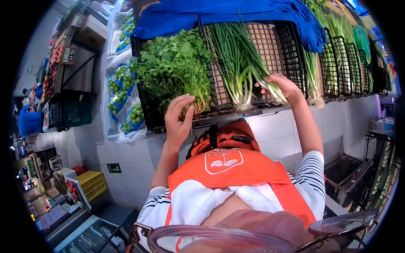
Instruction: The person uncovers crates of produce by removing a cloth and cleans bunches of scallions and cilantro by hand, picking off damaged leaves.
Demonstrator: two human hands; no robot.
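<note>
My right hand (283, 89) is closed round the white lower ends of a few green onions (257, 59), whose long leaves slant up to the left. Beside them a larger heap of green onions (225, 55) lies in a black crate, roots towards me. My left hand (179, 117) is at the front edge of the cilantro (175, 63), fingers extended and thumb apart, holding nothing that I can see. The cilantro fills the left part of the display, leaves away from me and stems towards my hand.
Blue cloth (228, 12) drapes over the back of the crates. Bagged green fruit (120, 90) stands on the left, beyond it a dark shelf rack (80, 63). More crates (344, 63) of vegetables continue to the right. A yellow crate (92, 185) sits lower left.
</note>
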